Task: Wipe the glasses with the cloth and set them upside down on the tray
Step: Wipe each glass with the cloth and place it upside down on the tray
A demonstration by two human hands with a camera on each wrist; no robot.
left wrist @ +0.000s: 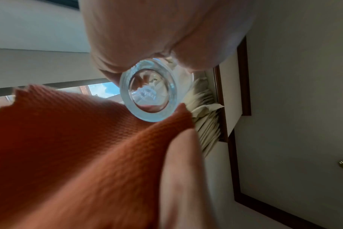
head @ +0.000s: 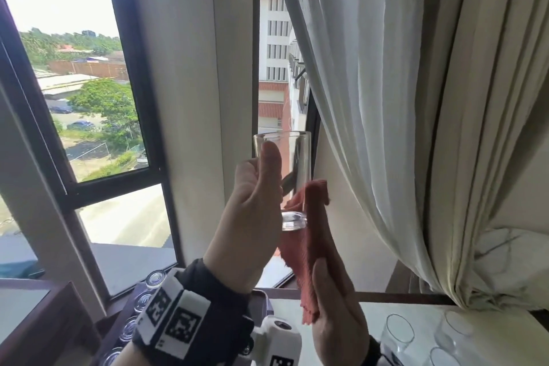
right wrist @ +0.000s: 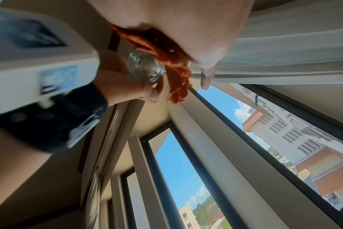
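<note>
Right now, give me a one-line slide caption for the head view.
Left hand holds an upright clear glass against the window while the right hand presses an orange cloth to it.

upright glasses [head: 396, 333] crowd the table beneath the curtain [head: 416, 128].

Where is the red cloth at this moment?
In the head view the red cloth is at centre, held in the right hand, and lies against the right side of the upright glass that the left hand grips.
</note>
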